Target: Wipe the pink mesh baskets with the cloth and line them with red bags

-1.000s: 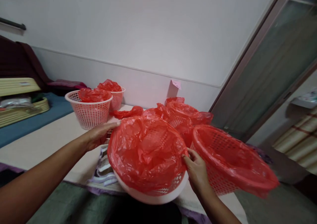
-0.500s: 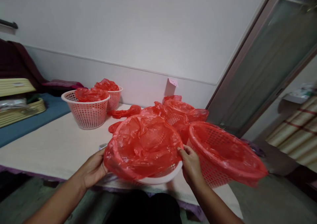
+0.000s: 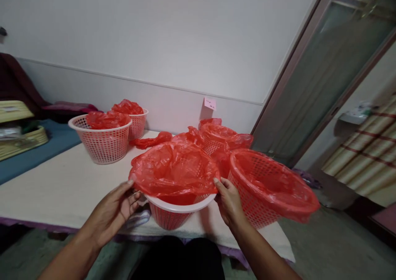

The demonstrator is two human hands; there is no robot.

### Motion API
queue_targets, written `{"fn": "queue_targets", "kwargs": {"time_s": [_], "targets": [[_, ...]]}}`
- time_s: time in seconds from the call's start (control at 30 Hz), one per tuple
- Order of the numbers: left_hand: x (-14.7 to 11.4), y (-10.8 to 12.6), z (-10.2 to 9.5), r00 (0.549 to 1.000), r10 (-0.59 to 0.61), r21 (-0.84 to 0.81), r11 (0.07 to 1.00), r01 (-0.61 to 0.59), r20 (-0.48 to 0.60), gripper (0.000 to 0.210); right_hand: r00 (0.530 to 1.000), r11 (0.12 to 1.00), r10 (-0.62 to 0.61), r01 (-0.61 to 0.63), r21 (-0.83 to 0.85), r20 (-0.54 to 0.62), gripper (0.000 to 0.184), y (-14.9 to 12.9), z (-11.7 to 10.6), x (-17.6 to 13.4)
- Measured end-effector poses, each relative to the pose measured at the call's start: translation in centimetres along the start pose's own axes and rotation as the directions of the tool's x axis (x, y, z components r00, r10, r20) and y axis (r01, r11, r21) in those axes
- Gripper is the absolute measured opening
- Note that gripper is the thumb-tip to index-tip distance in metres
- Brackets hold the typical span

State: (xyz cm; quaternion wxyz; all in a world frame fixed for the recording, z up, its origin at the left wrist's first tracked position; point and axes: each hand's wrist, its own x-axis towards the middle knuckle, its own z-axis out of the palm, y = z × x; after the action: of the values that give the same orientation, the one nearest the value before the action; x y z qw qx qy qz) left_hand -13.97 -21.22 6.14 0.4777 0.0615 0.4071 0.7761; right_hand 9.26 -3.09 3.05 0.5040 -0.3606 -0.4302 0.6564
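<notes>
In front of me on the table stands a white perforated plastic basket (image 3: pixel 173 207) with a red plastic bag (image 3: pixel 177 174) spread in its mouth. The bag drapes over the far and side rim, while the front rim is bare and the bag's near edge stretches across just above it. My left hand (image 3: pixel 116 209) pinches the bag's edge at the left, with the lower fingers loosely curled. At the right rim, my right hand (image 3: pixel 229 200) grips the bag's edge between thumb and fingers. Close by on the right is another basket (image 3: pixel 255 205) lined with red plastic.
Further back sits a third red-lined basket (image 3: pixel 213 144). Two baskets, a near one (image 3: pixel 107 143) and a far one (image 3: pixel 138 123), hold crumpled red bags at the left. A loose red bag (image 3: pixel 151 141) lies on the white tabletop (image 3: pixel 58 185). A pink note (image 3: pixel 210 103) is on the wall.
The bag's near edge has been drawn up and back, baring more of the basket's front rim and wall. My left hand has shifted slightly with it. The view has turned a little right.
</notes>
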Motion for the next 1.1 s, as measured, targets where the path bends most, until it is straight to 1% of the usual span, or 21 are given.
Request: {"fn": "queue_targets", "kwargs": {"time_s": [0.13,0.23,0.33,0.4,0.5,0.6,0.63,0.7,0.8,0.9,1.03,1.1], "targets": [[-0.2,-0.7,0.2,0.999,0.001,-0.009,1.000,-0.002,-0.044,0.018,0.994,0.994,0.064,-0.071,0.088,0.085,0.037,0.0,-0.6,-1.2],[-0.4,-1.4,-0.3,0.995,0.011,-0.051,0.999,-0.016,-0.097,0.022,0.979,0.981,0.140,-0.158,0.116,0.146,0.035,-0.1,-1.0,-2.1],[-0.7,-2.1,-0.7,0.989,0.014,-0.090,0.996,-0.027,-0.146,0.024,0.963,0.964,0.202,-0.228,0.138,0.180,0.036,0.0,-1.1,-2.8],[-1.0,-2.5,-0.6,0.985,0.007,-0.116,0.993,-0.027,-0.173,0.024,0.958,0.952,0.213,-0.248,0.180,0.194,0.037,0.0,-1.0,-3.1],[-1.4,-3.2,0.3,0.980,-0.032,-0.168,0.986,-0.001,-0.194,0.027,0.952,0.930,0.213,-0.267,0.253,0.221,0.036,0.1,-0.8,-3.3],[-1.7,-4.1,1.2,0.984,-0.053,-0.172,0.985,0.023,-0.172,0.031,0.944,0.912,0.218,-0.288,0.293,0.249,0.027,0.4,-0.8,-3.5],[-1.7,-4.5,1.4,0.988,-0.035,-0.157,0.988,0.011,-0.151,0.031,0.943,0.909,0.217,-0.290,0.299,0.252,0.024,0.5,-0.9,-3.6],[-1.8,-5.2,1.5,0.997,0.029,-0.124,0.992,-0.038,-0.074,0.028,0.941,0.910,0.215,-0.290,0.296,0.261,0.022,0.9,-1.2,-3.8],[-1.8,-6.1,1.2,0.996,0.089,-0.079,0.993,-0.087,0.026,0.023,0.935,0.921,0.235,-0.301,0.246,0.266,0.025,1.6,-1.7,-3.7],[-1.6,-6.6,0.5,0.993,0.113,-0.056,0.992,-0.111,0.028,0.022,0.939,0.931,0.251,-0.301,0.208,0.236,0.027,2.1,-2.1,-3.4],[-0.8,-6.6,-0.7,0.988,0.153,-0.048,0.987,-0.152,0.022,0.010,0.951,0.949,0.249,-0.278,0.150,0.183,0.027,2.8,-2.6,-2.7],[-0.2,-6.1,-1.5,0.988,0.150,0.044,0.987,-0.152,0.034,0.010,0.956,0.960,0.248,-0.264,0.094,0.153,0.027,3.2,-3.0,-2.2]]}}
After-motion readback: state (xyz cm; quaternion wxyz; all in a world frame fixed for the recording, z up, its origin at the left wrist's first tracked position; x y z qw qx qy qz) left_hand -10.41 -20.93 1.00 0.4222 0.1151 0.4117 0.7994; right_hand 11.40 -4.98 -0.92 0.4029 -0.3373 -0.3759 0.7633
